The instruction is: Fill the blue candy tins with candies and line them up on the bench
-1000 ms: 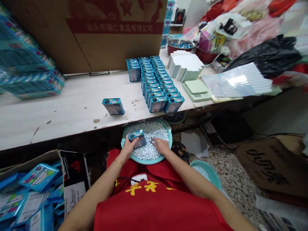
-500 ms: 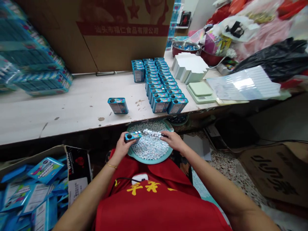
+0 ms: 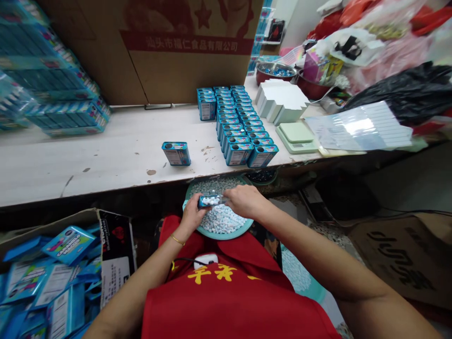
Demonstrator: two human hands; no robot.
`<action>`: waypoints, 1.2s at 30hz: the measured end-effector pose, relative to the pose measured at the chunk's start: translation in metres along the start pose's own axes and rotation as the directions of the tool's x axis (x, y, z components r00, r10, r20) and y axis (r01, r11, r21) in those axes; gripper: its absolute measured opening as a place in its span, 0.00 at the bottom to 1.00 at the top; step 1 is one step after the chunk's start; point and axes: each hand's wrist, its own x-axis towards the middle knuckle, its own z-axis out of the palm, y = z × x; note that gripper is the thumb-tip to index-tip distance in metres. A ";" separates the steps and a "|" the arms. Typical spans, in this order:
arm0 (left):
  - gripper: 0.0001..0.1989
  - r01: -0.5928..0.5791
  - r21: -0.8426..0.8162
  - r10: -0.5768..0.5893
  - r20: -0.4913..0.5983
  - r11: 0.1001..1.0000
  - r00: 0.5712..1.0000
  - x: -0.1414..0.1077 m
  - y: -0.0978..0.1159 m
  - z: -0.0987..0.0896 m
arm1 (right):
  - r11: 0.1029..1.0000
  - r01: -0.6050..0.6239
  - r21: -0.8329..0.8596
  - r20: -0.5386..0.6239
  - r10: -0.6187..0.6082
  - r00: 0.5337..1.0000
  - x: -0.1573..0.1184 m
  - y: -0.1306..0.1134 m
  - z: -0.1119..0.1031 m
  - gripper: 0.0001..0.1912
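Observation:
Held upright in my left hand point(image 3: 191, 215) is a small blue candy tin point(image 3: 201, 202), over the basin. White candies point(image 3: 211, 200) lie across its top. My right hand point(image 3: 244, 200) grips a small scoop point(image 3: 223, 199), its tip up against the tin's top; fingers hide most of its handle. Beneath both hands sits a light-green basin point(image 3: 233, 236) of small white and pale-blue candies point(image 3: 226, 221). On the bench edge ahead stands a single blue tin point(image 3: 176, 154), with rows of similar tins point(image 3: 240, 153) to its right.
The white bench point(image 3: 116, 165) runs across in front, with a large cardboard box point(image 3: 190, 75) behind. A green scale point(image 3: 296, 136) and stacked white card pieces point(image 3: 282, 99) stand right. At lower left a carton point(image 3: 115, 249) holds loose blue tins point(image 3: 70, 245). Plastic bags point(image 3: 399, 89) crowd the back right.
My right hand has swung left with the scoop, from beside the tin to its top. Candies that lay in a line on the scoop are now on the tin. The view has shifted slightly.

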 end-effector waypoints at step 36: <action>0.22 0.108 -0.206 -0.127 -0.080 0.973 0.989 -0.005 -0.006 -0.023 | 0.840 -0.009 0.543 -0.166 0.118 0.979 -0.005 0.057 0.077 0.16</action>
